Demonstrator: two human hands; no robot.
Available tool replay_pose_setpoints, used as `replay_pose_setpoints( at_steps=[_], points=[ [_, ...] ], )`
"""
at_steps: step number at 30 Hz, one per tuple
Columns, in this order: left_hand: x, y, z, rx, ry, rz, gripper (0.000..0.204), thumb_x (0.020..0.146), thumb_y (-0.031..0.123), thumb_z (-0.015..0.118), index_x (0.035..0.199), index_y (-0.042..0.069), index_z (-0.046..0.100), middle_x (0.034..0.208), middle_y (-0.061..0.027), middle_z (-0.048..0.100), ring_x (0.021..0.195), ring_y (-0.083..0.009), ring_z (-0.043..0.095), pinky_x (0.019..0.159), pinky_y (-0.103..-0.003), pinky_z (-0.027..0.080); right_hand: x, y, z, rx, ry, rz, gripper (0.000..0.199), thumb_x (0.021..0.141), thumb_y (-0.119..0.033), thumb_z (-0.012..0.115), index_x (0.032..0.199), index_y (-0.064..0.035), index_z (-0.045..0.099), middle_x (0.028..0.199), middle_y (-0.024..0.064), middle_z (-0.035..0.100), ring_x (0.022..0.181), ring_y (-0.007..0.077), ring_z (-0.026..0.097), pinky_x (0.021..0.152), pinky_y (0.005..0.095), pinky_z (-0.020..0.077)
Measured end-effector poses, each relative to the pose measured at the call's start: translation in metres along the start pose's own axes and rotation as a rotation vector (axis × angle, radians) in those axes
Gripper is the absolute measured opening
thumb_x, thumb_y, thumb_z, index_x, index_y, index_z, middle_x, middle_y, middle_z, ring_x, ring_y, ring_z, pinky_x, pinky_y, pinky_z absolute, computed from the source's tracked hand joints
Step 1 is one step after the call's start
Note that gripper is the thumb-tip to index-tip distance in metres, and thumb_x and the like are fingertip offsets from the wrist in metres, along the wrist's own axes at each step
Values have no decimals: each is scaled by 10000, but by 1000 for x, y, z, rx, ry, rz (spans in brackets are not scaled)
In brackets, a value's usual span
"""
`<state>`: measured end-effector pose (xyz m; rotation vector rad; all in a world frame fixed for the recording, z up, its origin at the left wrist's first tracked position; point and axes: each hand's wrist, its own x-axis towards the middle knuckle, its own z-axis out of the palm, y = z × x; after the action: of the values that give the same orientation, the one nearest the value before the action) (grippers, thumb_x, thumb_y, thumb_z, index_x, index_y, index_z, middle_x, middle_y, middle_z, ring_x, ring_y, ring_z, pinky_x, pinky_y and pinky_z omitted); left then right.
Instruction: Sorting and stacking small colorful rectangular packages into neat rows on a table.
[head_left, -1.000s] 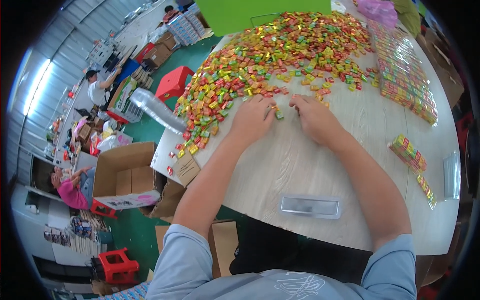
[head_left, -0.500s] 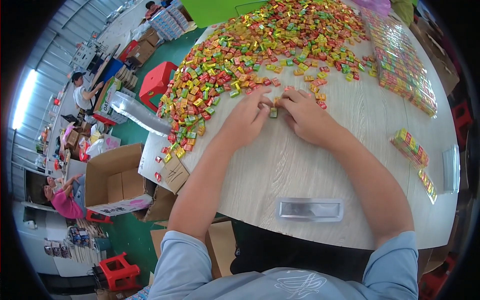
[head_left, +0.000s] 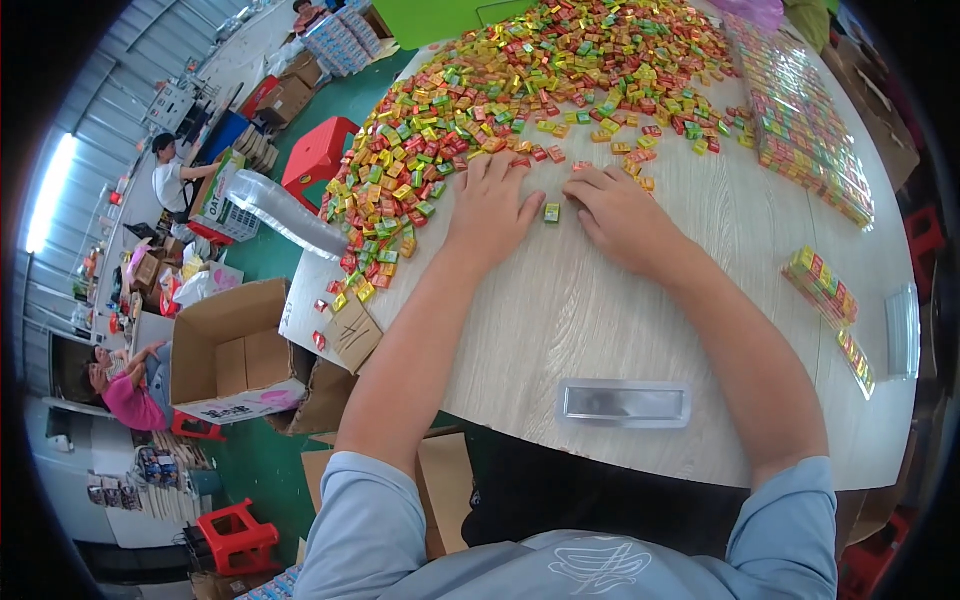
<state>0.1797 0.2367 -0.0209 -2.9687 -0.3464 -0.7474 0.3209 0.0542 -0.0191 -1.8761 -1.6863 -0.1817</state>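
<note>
Fingers spread from the thumb on the left hand [head_left: 486, 212] and curled on the right hand [head_left: 626, 216], any pinch hidden, have just parted, leaving the green cube [head_left: 551, 213] unheld between them on the table [head_left: 540, 330], near the cube heap [head_left: 560, 85].

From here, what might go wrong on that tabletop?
Between the left hand and right hand, a lone green wrapped piece sits loose; a stray finger might flick it away.

The red piece near the left edge of the table could fall if bumped.

The clear tray lies near the front edge, so leaning in could nudge it.
</note>
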Motion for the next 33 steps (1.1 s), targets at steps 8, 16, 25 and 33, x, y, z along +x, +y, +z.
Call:
replay_pose_setpoints(
  at_steps=[8, 16, 25, 33],
  points=[
    [0, 2, -7, -98, -35, 38, 545, 934, 316, 725, 1396, 65, 583, 1339, -94, 603, 1285, -298, 513, 1093, -477, 398, -1, 4, -2, 19, -30, -35, 266, 933, -81, 639, 1192, -29, 667, 1269, 130, 644, 1159, 341, 600, 1029, 436, 490],
    [-3, 0, -11, -58, -37, -8, 541, 952, 358, 702, 1383, 49, 598, 1343, -119, 592, 1280, -317, 503, 1086, -487, 386, 1, 5, -11, 19, 23, 38, 276, 924, -82, 652, 1196, -40, 660, 1212, 139, 647, 1130, 354, 618, 981, 452, 509],
    [-7, 8, -12, -198, -93, 29, 371, 932, 259, 703, 1223, 28, 699, 1242, -114, 616, 1239, -311, 508, 1063, -479, 411, 1, 1, -8, -49, -13, 82, 273, 920, -57, 634, 1192, -32, 629, 1177, 155, 636, 1109, 367, 626, 953, 469, 519],
    [-6, 11, -14, -283, -86, 59, 351, 900, 195, 694, 1205, 22, 708, 1211, -111, 627, 1237, -320, 506, 1087, -484, 410, 1, 3, -9, -42, -6, 111, 276, 918, -30, 608, 1194, -29, 629, 1194, 157, 621, 1119, 376, 624, 958, 465, 518]
  ],
)
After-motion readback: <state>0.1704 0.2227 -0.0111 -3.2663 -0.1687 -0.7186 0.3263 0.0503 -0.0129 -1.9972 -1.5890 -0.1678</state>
